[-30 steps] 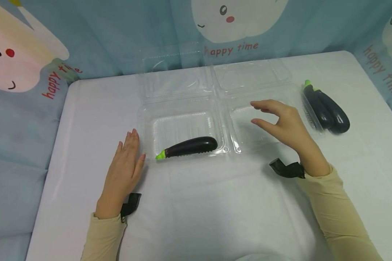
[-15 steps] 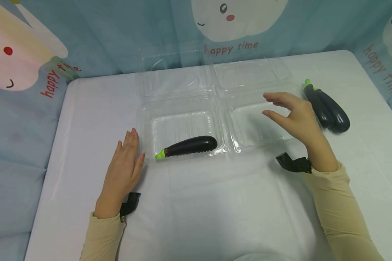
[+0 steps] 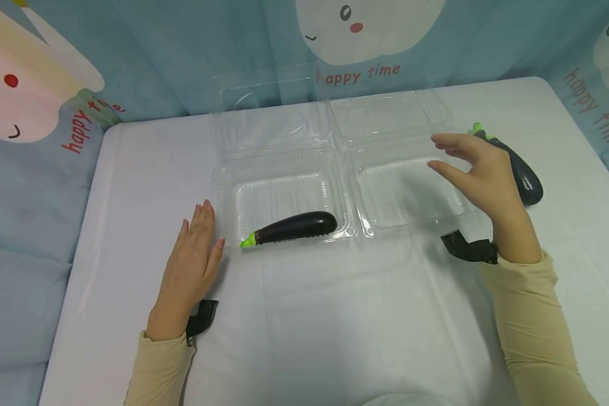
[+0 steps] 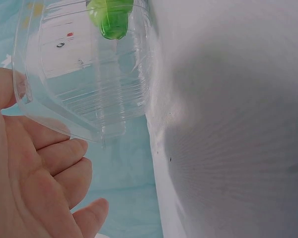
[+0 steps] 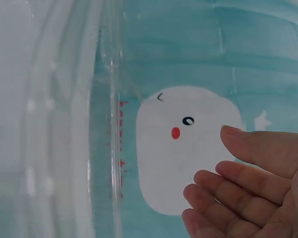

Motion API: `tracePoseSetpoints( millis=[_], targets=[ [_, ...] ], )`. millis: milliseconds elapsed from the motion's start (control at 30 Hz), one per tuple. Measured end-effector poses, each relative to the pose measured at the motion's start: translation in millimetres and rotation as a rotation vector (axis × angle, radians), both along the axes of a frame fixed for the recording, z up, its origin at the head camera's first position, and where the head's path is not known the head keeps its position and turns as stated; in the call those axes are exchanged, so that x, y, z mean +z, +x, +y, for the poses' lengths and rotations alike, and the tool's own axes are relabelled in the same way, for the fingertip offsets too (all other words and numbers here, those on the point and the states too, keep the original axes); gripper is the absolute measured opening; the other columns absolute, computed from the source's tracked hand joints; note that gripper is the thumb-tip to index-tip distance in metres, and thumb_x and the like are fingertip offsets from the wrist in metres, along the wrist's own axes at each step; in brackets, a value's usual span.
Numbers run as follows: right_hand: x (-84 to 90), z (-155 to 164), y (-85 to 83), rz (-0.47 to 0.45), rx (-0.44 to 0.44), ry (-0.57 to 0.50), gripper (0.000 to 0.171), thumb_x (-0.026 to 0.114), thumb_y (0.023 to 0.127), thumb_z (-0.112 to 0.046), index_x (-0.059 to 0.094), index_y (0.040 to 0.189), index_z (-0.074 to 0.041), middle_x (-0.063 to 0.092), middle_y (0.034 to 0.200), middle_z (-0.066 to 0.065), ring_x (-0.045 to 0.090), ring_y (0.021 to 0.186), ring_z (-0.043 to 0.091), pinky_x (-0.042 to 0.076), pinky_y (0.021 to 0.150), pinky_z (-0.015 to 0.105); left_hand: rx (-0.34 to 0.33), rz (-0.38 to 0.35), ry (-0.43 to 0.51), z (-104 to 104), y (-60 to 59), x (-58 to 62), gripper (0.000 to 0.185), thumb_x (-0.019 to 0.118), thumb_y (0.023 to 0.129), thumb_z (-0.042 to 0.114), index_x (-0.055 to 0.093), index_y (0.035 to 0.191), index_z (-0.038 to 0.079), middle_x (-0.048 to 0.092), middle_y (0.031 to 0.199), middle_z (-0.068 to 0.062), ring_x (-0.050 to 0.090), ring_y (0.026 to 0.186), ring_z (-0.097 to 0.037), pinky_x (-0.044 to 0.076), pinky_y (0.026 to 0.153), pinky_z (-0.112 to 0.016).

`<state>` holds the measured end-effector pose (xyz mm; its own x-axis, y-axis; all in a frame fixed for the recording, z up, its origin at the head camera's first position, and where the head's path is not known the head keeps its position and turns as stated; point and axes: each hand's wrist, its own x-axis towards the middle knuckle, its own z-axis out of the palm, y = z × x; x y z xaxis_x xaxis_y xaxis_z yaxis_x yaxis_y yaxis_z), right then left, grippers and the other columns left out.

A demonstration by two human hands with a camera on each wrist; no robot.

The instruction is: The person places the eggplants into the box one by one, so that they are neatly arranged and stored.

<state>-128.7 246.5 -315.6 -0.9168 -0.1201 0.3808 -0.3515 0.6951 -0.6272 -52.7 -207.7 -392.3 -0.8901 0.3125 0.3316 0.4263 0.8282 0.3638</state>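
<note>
A dark purple eggplant [image 3: 296, 226] with a bright green stem lies along the near side of the left clear plastic clamshell box [image 3: 281, 163], whose lid is folded back. My left hand [image 3: 189, 268] lies beside that box's left edge, fingers straight; in the left wrist view its fingers [image 4: 64, 156] are right at the box rim. My right hand [image 3: 487, 175] is over the right end of a second clear clamshell box [image 3: 406, 194], thumb and fingers apart with nothing between them. Behind it, two more eggplants [image 3: 526, 177] lie on the table, one mostly hidden by the hand.
Both boxes stand side by side on a white-covered table [image 3: 304, 327], lids toward the back. A blue curtain [image 3: 172, 51] with cartoon prints hangs at the far and left sides. A pale rounded thing [image 3: 408, 400] shows at the bottom edge.
My right hand has moved right and slightly away from me, from over the second box toward the two eggplants, now covering most of one. The left hand has stayed put.
</note>
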Motion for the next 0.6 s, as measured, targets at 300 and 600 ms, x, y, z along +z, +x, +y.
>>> tracePoseSetpoints(
  millis=[300, 600],
  targets=[
    [6.3, 15, 2.5, -0.088, -0.07, 0.021, 0.039, 0.07, 0.087, -0.011, 0.062, 0.126, -0.005, 0.062, 0.122, 0.017, 0.049, 0.098, -0.016, 0.039, 0.09, 0.011, 0.004, 0.028, -0.011, 1, -0.1, 0.1, 0.064, 0.023, 0.105, 0.04, 0.025, 0.146, -0.009, 0.031, 0.149, -0.024, 0.026, 0.139, -0.033, 0.018, 0.112, -0.052],
    [8.0, 32, 1.5, -0.12, -0.133, -0.067, 0.039, 0.072, 0.086, -0.011, 0.064, 0.123, -0.004, 0.064, 0.117, -0.005, 0.054, 0.096, -0.011, 0.042, 0.089, 0.013, 0.008, 0.022, -0.019, 2, 0.5, 0.5, 0.063, 0.023, 0.105, 0.039, 0.024, 0.146, -0.009, 0.03, 0.149, -0.024, 0.026, 0.14, -0.034, 0.018, 0.112, -0.052]
  ],
)
